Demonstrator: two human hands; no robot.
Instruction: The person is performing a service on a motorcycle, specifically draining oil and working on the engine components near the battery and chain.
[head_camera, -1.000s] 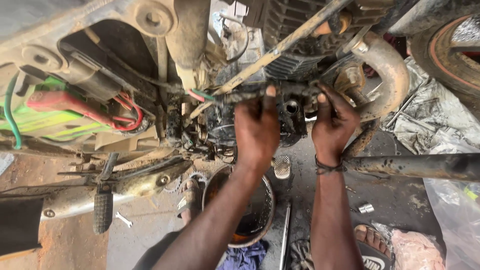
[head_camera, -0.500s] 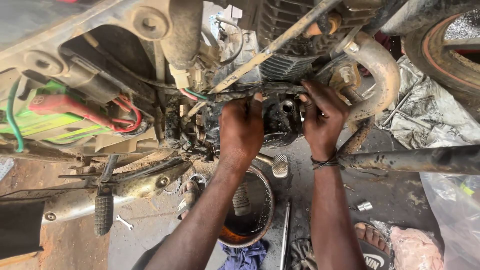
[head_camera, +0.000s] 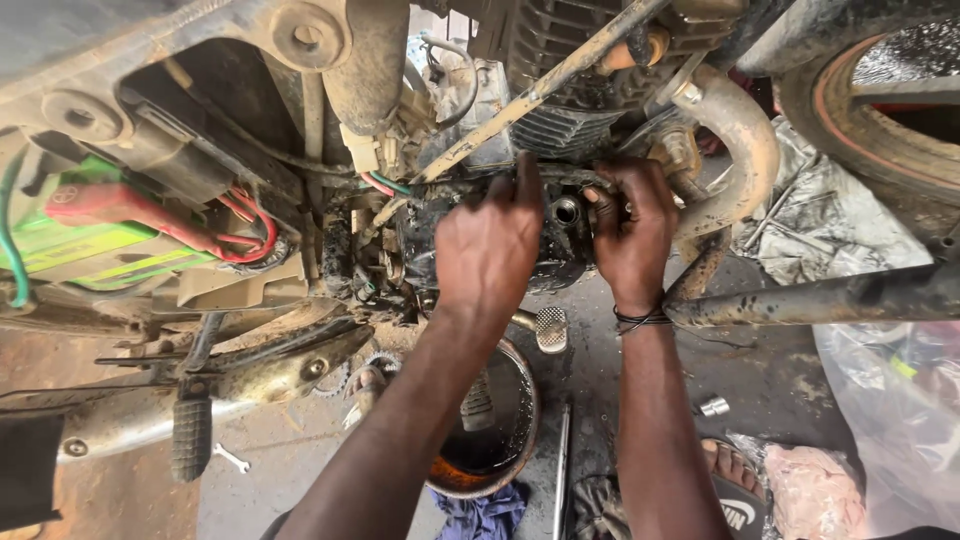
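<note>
My left hand (head_camera: 488, 250) lies flat, fingers spread, pressed on the oily black engine case (head_camera: 560, 250) without gripping it. My right hand (head_camera: 630, 225) curls its fingertips at the round port (head_camera: 566, 210) on the case; whether it pinches anything, I can't tell. The case sits low under the cylinder fins (head_camera: 560, 40), beside the rusty exhaust pipe (head_camera: 740, 150). I judge it heavy, rigid and slick: best held by the edges. A drain pan (head_camera: 520, 400) waits below.
</note>
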